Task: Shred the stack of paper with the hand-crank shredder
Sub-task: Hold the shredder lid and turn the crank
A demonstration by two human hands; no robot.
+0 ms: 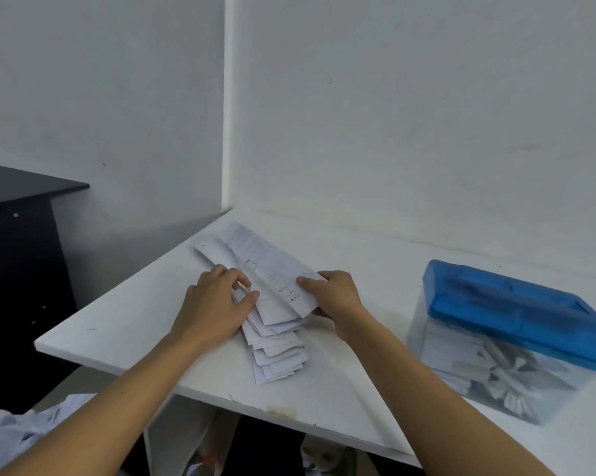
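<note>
The stack of paper (276, 324) lies on the white bench (124, 324), well apart from the shredder (516, 334) and to its left. It is a loose, fanned pile of long narrow white slips, with printed lines and small dark marks on some of them. The near ends are uneven and step out one under the other; the far ends spread toward the corner of the wall (392, 115).

The shredder has a blue translucent top on a clear box, and white cut strips are visible inside the box. It stands near the right edge of the bench. I cannot see a crank on it from here.

My left hand (217, 304) rests on the side of the stack away from the shredder, palm down, fingers bent and pressing on the slips; it does not close around anything. My right hand (334, 297) is on the side of the stack toward the shredder. Its thumb lies on top of the uppermost slip (272, 269) and the fingers go under its edge, so this hand pinches the slip, which lifts a little from the pile at its near end. Both forearms are bare and reach forward from the bottom of the view.

Left of the bench, far from the shredder, stands a dark cabinet (18, 255).
</note>
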